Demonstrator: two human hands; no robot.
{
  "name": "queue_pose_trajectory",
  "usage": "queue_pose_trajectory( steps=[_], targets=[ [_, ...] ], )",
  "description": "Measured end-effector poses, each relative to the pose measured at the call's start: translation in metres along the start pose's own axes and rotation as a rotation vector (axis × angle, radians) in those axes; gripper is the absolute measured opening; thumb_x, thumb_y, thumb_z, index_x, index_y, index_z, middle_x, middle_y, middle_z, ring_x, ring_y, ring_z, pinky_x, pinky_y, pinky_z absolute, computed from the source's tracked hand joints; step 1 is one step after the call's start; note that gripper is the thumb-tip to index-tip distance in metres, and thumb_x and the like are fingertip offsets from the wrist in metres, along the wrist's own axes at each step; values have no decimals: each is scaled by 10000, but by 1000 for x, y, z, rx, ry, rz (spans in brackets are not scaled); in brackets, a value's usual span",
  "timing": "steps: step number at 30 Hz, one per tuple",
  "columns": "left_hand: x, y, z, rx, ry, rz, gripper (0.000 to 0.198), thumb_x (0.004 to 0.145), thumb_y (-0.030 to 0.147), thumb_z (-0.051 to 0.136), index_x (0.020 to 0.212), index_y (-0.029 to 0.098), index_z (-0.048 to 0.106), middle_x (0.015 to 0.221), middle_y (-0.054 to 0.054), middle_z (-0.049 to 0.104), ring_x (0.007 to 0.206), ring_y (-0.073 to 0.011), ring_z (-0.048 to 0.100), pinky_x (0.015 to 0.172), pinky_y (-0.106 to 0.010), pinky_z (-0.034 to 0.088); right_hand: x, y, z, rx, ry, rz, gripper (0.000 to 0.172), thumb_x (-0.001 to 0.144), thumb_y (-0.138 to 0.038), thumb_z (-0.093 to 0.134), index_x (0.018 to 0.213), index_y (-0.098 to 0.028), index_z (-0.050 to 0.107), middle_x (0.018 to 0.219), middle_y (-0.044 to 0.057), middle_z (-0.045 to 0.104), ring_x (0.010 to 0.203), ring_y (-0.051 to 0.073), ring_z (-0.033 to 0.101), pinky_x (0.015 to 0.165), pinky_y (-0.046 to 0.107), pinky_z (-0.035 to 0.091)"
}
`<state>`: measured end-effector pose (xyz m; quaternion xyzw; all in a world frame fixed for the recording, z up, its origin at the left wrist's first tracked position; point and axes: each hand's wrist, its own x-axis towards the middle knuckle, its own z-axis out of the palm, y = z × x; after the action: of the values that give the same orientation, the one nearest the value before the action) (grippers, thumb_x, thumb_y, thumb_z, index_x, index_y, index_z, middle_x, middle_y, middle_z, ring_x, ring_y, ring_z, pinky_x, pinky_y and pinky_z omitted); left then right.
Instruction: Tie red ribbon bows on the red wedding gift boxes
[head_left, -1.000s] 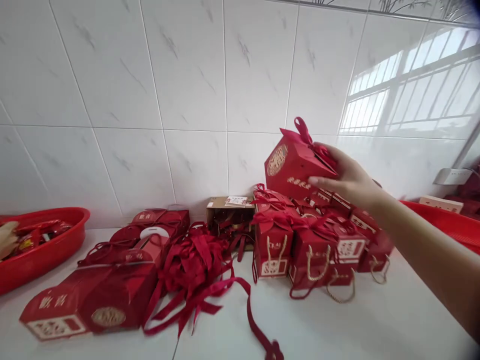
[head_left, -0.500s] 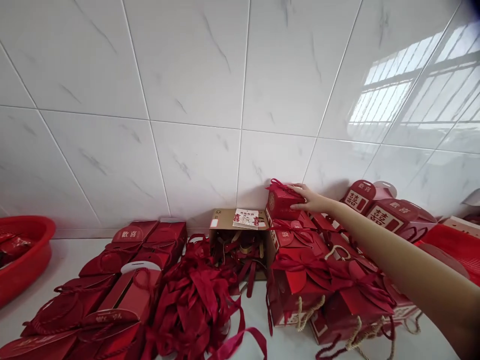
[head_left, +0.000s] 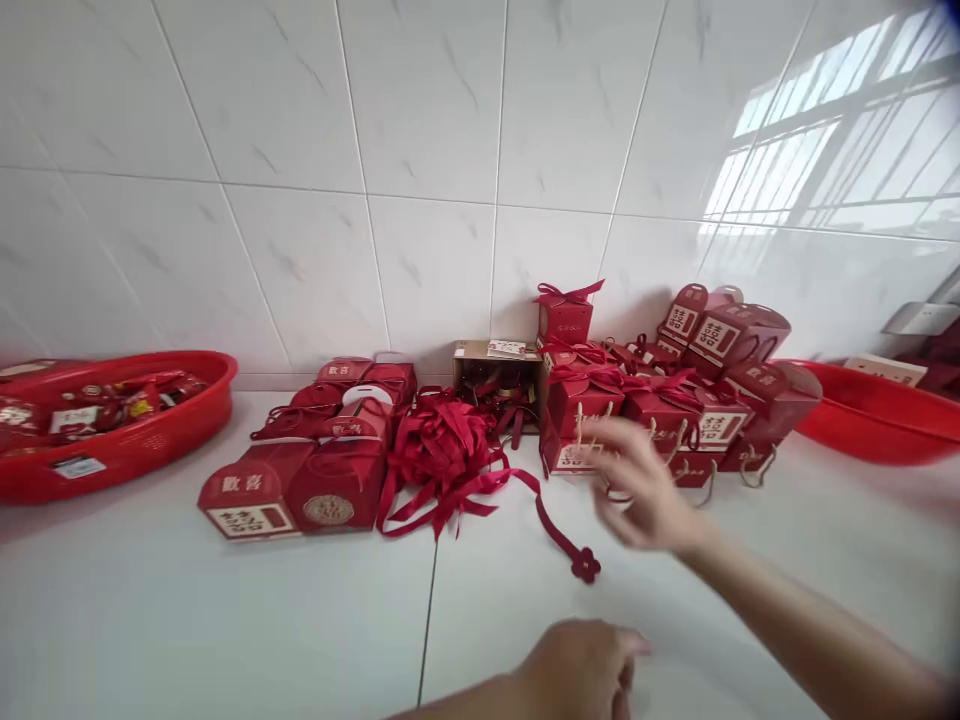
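Note:
My right hand [head_left: 637,490] hovers blurred above the white surface with its fingers spread and nothing in it, just in front of a cluster of red gift boxes [head_left: 660,415] with rope handles. A small red box with a ribbon bow [head_left: 564,315] stands on top of the cluster against the tiled wall. My left hand [head_left: 581,670] is at the bottom edge, back up, with its fingers curled under. What they hold, if anything, is hidden. A loose heap of red ribbons [head_left: 442,460] lies left of the boxes, with one strand [head_left: 559,535] trailing toward my hands.
Red boxes lying on their sides [head_left: 300,480] sit left of the ribbons. An open cardboard box [head_left: 480,352] with ribbons stands at the wall. A red basin with packets [head_left: 150,440] is at far left. Another red basin [head_left: 877,420] is at right.
My right hand has let go of the bow-topped box on top of the cluster and drawn back toward me. My left hand has come into view. The view has pulled back.

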<state>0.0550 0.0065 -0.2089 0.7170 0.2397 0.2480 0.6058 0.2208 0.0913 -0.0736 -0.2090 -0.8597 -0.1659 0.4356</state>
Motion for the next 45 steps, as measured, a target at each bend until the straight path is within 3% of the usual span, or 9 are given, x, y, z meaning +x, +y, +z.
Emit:
queue_pose_trajectory(
  steps=[3,5,9,14,19,23,29,36,45],
  targets=[
    [0,1,-5,820,170,422,313,640,117,609,944,186,586,758,-14,648,712,-184,608,717,-313,492,-73,-48,30,102,-233,178,438,767,-67,475,1176,-197,565,1201,139,541,1089,266,535,849,441,510],
    [-1,8,-13,1059,290,482,297,654,134,582,943,202,567,781,-12,660,720,-183,608,694,-301,488,-104,-55,40,150,-262,336,345,794,-89,474,1092,-204,604,1159,134,574,1056,255,552,827,423,520],
    [-3,23,-44,1145,536,299,249,742,109,509,970,190,568,879,-67,656,826,-230,602,743,-357,477,-127,-50,41,182,-293,500,237,783,-116,525,942,-221,667,971,84,648,919,220,603,811,388,524],
    [-13,24,-112,1237,862,-9,233,822,162,479,1026,161,592,1024,-137,615,1004,-313,553,850,-450,435,-133,-43,42,244,-271,729,208,772,-126,525,871,-218,684,941,75,649,887,228,591,842,421,491],
    [-24,12,-148,1251,984,-239,254,889,340,529,1045,154,602,1069,-102,612,1025,-261,559,875,-452,446,-136,-40,37,287,-145,968,192,758,-184,549,900,-173,679,1140,173,557,1157,377,433,985,638,284],
    [-23,5,-146,1218,923,-289,258,890,371,563,1003,145,615,1035,-61,631,977,-205,594,881,-433,475,-117,-51,34,550,-138,1067,204,761,-254,590,930,-192,686,1253,136,508,1195,314,449,1013,501,345],
    [-19,16,-130,1075,917,-190,203,923,334,495,949,155,586,804,-10,638,727,-153,612,770,-354,489,-60,-71,74,1153,-268,1297,365,802,-487,581,906,-159,703,1018,124,673,720,178,636,620,310,485],
    [-14,37,-95,829,879,-47,100,848,315,524,817,222,544,770,2,644,692,-158,597,644,-259,423,-5,-40,125,1427,-8,1472,436,758,-606,603,848,-184,661,891,84,683,720,147,598,630,265,457],
    [-11,58,-65,254,739,-125,343,909,467,432,958,166,591,824,-75,703,596,-159,672,495,-235,434,23,14,72,1388,262,1234,415,561,-459,820,839,-178,693,719,-1,658,642,109,564,658,247,455]
  ],
)
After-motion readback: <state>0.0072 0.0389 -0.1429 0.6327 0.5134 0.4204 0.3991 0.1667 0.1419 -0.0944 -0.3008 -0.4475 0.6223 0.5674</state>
